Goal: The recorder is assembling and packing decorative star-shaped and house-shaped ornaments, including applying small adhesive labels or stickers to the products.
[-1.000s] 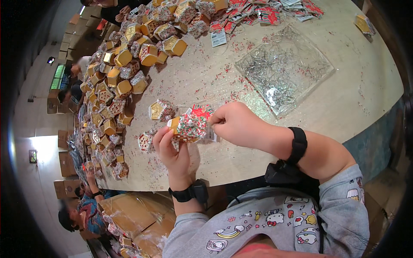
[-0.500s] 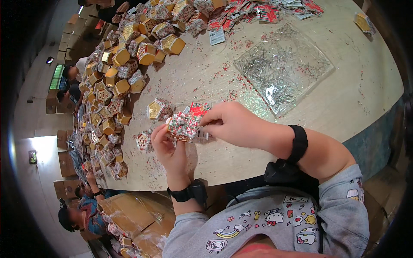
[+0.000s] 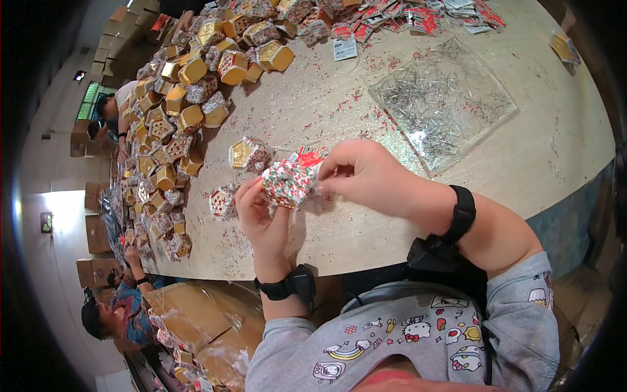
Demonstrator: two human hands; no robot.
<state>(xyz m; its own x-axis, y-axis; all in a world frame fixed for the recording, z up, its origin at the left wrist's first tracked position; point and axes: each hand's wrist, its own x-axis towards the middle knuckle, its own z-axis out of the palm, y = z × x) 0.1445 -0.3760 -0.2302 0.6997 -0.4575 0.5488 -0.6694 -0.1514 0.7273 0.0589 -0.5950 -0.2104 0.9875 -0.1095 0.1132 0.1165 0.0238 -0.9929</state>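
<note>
My left hand (image 3: pixel 258 212) grips a small house-shaped ornament (image 3: pixel 287 185) whose roof is covered in white, red and green sprinkles. At its right side, my right hand (image 3: pixel 356 173) is closed in a pinch; anything between its fingertips is too small to make out. A red printed tag (image 3: pixel 311 155) shows just behind the ornament, partly covered by it and my right hand. Two similar ornaments lie to the left of my hands: one with a gold base (image 3: pixel 243 155) toward me and a smaller one with red dots (image 3: pixel 220 203).
A clear shallow tray (image 3: pixel 450 104) of thin metal pins lies at the right. Many sprinkled ornaments (image 3: pixel 176 101) are heaped along the left and far side. Red and white tags (image 3: pixel 421 21) pile up at the far edge. Loose sprinkles dot the table. Other people work at the left.
The view has shifted slightly. The ornament has turned a little in my left hand, and my right hand stays pinched at its right side.
</note>
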